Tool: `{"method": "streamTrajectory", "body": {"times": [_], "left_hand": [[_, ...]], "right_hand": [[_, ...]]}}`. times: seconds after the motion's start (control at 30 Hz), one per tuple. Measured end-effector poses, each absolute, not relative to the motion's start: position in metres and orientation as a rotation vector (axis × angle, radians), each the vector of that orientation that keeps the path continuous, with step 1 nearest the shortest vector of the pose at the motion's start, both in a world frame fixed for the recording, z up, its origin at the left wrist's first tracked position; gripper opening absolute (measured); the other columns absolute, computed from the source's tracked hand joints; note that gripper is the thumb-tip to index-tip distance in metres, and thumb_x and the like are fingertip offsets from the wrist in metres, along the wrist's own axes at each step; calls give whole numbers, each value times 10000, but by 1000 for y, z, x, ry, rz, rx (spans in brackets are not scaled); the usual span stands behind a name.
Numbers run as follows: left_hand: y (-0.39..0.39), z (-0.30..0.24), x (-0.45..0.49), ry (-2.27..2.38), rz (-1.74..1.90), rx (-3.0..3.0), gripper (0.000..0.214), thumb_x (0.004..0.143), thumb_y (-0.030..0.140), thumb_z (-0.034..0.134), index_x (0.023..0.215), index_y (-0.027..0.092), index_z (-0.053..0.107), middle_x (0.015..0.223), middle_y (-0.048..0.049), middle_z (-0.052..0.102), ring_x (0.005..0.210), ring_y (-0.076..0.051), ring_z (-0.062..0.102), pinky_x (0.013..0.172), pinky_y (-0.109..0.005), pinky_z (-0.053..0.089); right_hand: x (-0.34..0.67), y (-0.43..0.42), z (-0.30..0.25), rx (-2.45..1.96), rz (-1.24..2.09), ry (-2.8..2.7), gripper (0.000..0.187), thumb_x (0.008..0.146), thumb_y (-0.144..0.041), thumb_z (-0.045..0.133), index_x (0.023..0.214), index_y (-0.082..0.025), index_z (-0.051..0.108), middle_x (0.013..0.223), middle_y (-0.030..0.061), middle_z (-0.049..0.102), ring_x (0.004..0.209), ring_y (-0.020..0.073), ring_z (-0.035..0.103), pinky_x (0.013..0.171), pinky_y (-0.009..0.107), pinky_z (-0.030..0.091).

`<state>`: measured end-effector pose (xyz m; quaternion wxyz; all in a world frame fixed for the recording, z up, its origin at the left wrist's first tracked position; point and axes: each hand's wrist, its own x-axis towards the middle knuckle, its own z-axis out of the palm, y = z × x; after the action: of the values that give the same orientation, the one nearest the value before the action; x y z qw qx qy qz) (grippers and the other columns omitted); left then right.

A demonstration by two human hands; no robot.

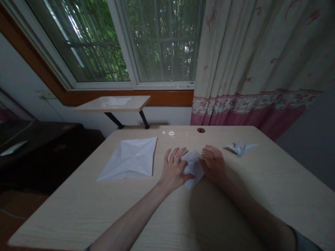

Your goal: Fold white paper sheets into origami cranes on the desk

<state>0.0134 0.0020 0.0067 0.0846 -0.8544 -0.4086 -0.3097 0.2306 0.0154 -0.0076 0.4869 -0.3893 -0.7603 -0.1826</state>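
Note:
A folded piece of white paper, diamond-shaped with a lower point, lies on the table between my two hands. My left hand holds its left side, with the thumb and a bent finger on the paper and the other fingers spread above the tabletop. At the right edge, my right hand grips the paper between thumb and fingers; its remaining fingers curl beyond. Part of the paper is hidden under the fingers.
A creased white paper sheet lies to the left on the wooden table. A folded paper crane sits at the right. Behind are a raised shelf on black legs, a cable hole, a window and a curtain.

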Motion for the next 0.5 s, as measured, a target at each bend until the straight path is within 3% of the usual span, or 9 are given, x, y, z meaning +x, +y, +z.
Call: {"method": "streamTrajectory", "body": {"times": [0.5], "left_hand": [[7, 4, 16, -1384, -992, -2678, 741, 537, 503, 923, 1104, 210, 545, 1396, -134, 494, 1297, -350, 441, 1108, -563, 339]], "right_hand": [[228, 7, -1, -905, -366, -1866, 184, 892, -163, 572, 1056, -247, 569, 1098, 89, 630, 1075, 275, 601, 945, 504, 504]]}}
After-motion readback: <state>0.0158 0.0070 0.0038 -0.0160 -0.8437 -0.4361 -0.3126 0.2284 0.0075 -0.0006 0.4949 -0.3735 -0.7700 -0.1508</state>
